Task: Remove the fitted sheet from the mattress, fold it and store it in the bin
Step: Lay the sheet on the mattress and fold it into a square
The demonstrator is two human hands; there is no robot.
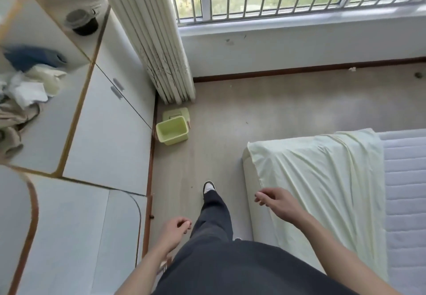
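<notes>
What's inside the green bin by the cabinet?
The green bin shows only its bare walls and floor; nothing lies inside. Its lid rests on the floor behind it. The near inner wall is hidden by the rim.

one sheet (pixel 322 170), one bin (pixel 172 131), two hands (pixel 174 230)

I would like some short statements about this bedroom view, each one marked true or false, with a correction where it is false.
1. The pale yellow fitted sheet covers only part of the mattress. True.
2. The green bin already holds the folded sheet. False: nothing shows inside the bin, and the sheet is on the mattress.
3. The bin stands on the floor near the curtain. True.
4. The left hand grips the sheet. False: it hangs loosely curled and holds nothing.
5. The right hand is near the mattress edge, holding nothing. True.
</notes>
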